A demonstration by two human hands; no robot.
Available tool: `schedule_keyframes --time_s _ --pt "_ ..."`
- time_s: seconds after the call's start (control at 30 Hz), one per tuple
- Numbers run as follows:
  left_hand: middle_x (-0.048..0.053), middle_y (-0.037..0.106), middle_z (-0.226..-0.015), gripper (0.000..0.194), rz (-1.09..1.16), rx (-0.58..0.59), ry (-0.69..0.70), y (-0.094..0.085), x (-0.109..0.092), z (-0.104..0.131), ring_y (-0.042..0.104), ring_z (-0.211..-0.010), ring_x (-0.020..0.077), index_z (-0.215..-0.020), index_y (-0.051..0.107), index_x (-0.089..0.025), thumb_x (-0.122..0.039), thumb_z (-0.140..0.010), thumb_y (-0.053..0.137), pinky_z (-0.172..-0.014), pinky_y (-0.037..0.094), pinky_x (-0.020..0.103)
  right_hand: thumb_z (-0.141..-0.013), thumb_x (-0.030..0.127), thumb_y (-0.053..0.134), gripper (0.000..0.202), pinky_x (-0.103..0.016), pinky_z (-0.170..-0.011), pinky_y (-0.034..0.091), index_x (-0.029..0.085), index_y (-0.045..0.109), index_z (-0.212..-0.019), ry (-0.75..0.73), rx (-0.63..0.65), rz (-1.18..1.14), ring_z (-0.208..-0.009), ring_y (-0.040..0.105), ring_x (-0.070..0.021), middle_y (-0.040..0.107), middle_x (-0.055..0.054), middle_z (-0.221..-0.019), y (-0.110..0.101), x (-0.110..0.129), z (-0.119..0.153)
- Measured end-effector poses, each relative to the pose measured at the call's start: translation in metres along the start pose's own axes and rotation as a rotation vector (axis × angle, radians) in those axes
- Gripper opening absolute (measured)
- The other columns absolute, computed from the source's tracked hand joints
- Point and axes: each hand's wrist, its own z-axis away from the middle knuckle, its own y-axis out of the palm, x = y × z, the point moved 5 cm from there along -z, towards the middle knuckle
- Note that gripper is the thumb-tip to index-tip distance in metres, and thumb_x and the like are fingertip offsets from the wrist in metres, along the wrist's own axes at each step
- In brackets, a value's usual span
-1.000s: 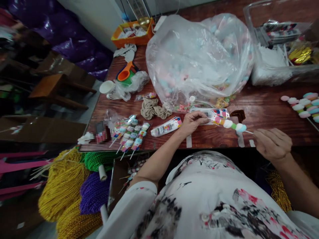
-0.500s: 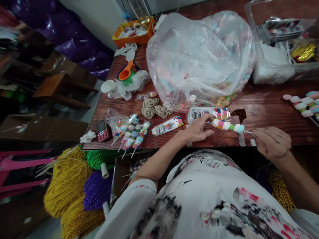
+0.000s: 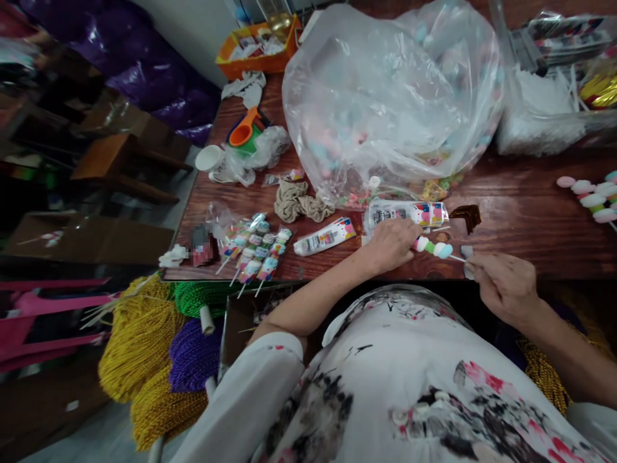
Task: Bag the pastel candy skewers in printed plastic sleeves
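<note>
A marshmallow skewer [image 3: 436, 249] with white, green and pale blue pieces lies level between my hands near the table's front edge. My right hand [image 3: 506, 286] is closed, pinching the white stick at its right end. My left hand [image 3: 396, 245] is curled over the skewer's left end and hides the marshmallows there; its fingertips are partly out of sight. Just beyond my left hand lies a stack of printed clear bags [image 3: 409, 213]. Another small pile of printed bags [image 3: 324, 236] is to its left.
Bagged marshmallow skewers [image 3: 255, 247] lie at the table's left front. Behind stands a large clear bag of marshmallows [image 3: 380, 96], with a clear bin [image 3: 544, 122] of sticks at right. Unwrapped skewers [image 3: 595, 196] lie at far right. A beige cloth [image 3: 299, 202] and brown ties [image 3: 466, 217] are nearby.
My right hand has moved left with the skewer, carrying its left end under my left hand. My left hand's fingers, spread before, have closed over that end.
</note>
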Motion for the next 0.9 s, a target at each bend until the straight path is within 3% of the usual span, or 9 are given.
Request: schedule_keyframes --time_s 0.07,0.17,0.27,0.37,0.57,0.7,0.8,0.9 --pt "0.013 0.067 -0.094 0.026 -0.046 -0.012 -0.020 -0.002 0.002 -0.001 0.062 -0.091 0.0270 -0.099 0.063 -0.014 -0.012 -0.073 0.060 -0.077 0.046 0.038 -0.092 0.018 0.054 0.009 -0.023 -0.050 0.039 0.021 0.060 -0.087 0.245 0.079 -0.252 -0.047 0.049 -0.0080 0.053 0.006 -0.056 0.008 -0.005 0.002" --pt "0.013 0.067 -0.096 0.025 -0.110 0.017 -0.018 -0.005 0.003 0.001 0.062 -0.094 0.0280 -0.101 0.062 -0.014 -0.016 -0.077 0.058 -0.078 0.045 0.039 -0.096 0.030 0.049 0.021 -0.022 -0.044 0.033 0.022 0.057 -0.079 0.550 0.201 -0.516 -0.044 0.041 -0.0079 0.044 0.006 -0.052 0.021 -0.010 0.012" --pt "0.013 0.068 -0.096 0.026 -0.128 0.102 0.025 -0.006 -0.004 0.003 0.064 -0.093 0.0272 -0.105 0.062 -0.013 -0.017 -0.081 0.054 -0.077 0.045 0.039 -0.097 0.033 0.047 0.024 -0.023 -0.045 0.032 0.021 0.058 -0.079 0.589 0.245 -0.539 -0.045 0.040 -0.0081 0.043 0.006 -0.052 0.026 -0.006 0.016" --pt "0.013 0.069 -0.095 0.025 -0.138 0.175 0.045 -0.007 -0.013 0.003 0.065 -0.092 0.0266 -0.104 0.063 -0.012 -0.015 -0.081 0.054 -0.074 0.044 0.037 -0.096 0.026 0.048 0.019 -0.024 -0.048 0.033 0.020 0.060 -0.083 0.419 0.213 -0.384 -0.044 0.042 -0.0075 0.046 0.006 -0.051 0.024 0.004 0.011" --pt "0.013 0.070 -0.096 0.025 -0.075 0.304 0.083 0.001 -0.022 0.008 0.066 -0.094 0.0266 -0.105 0.060 -0.013 -0.014 -0.081 0.054 -0.074 0.045 0.035 -0.085 0.007 0.049 0.017 -0.032 -0.061 0.036 0.015 0.063 -0.091 -0.167 0.038 0.213 -0.058 0.054 -0.0145 0.061 -0.002 -0.062 0.006 0.029 -0.002" --pt "0.008 0.070 -0.096 0.032 0.133 0.439 0.122 0.002 -0.035 0.013 0.067 -0.091 0.0256 -0.110 0.055 -0.016 -0.019 -0.078 0.059 -0.069 0.044 0.032 -0.082 0.007 0.057 0.016 -0.033 -0.060 0.033 0.018 0.065 -0.091 -0.481 0.015 0.298 -0.059 0.048 -0.0138 0.061 -0.001 -0.063 -0.012 0.030 -0.010" --pt "0.007 0.069 -0.095 0.038 0.267 0.515 0.162 -0.002 -0.049 0.010 0.067 -0.088 0.0251 -0.113 0.051 -0.017 -0.022 -0.077 0.062 -0.067 0.044 0.031 -0.082 0.011 0.063 0.011 -0.032 -0.061 0.033 0.019 0.066 -0.089 -0.605 0.035 0.285 -0.063 0.048 -0.0138 0.062 0.000 -0.064 -0.022 0.032 -0.017" --pt "0.009 0.069 -0.095 0.040 0.309 0.547 0.167 -0.002 -0.058 0.002 0.067 -0.088 0.0260 -0.115 0.050 -0.015 -0.018 -0.076 0.061 -0.068 0.045 0.032 -0.084 0.010 0.060 0.010 -0.033 -0.062 0.035 0.017 0.065 -0.088 -0.592 0.067 0.295 -0.061 0.047 -0.0146 0.060 -0.001 -0.063 -0.019 0.036 -0.023"
